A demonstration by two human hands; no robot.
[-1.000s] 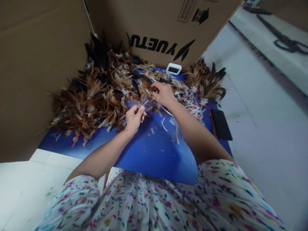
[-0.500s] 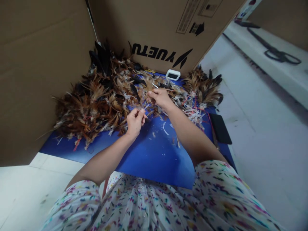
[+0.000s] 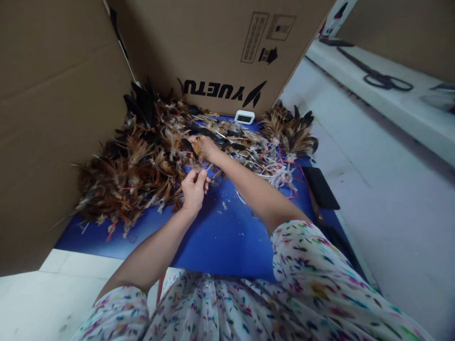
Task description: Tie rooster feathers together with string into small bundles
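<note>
A heap of brown, black and white feathers (image 3: 131, 166) lies on a blue mat (image 3: 220, 237), piled against cardboard walls. My left hand (image 3: 194, 187) is pinched shut on a small bunch of feather quills at the heap's near edge. My right hand (image 3: 202, 146) reaches over it into the feathers, fingers curled round a tuft; what it grips is partly hidden. A tangle of white strips and red threads (image 3: 277, 168) lies to the right of my right forearm.
A large cardboard box (image 3: 220, 52) printed with black letters stands behind the heap, another cardboard sheet (image 3: 53, 118) to the left. A small white device (image 3: 244, 116) leans at the box's foot. A black flat object (image 3: 320, 187) lies at the mat's right edge. Scissors (image 3: 380, 78) rest on a far ledge.
My right hand has moved left and further into the feather heap. My left hand stays pinched at the heap's edge. The camera has tipped upward slightly.
</note>
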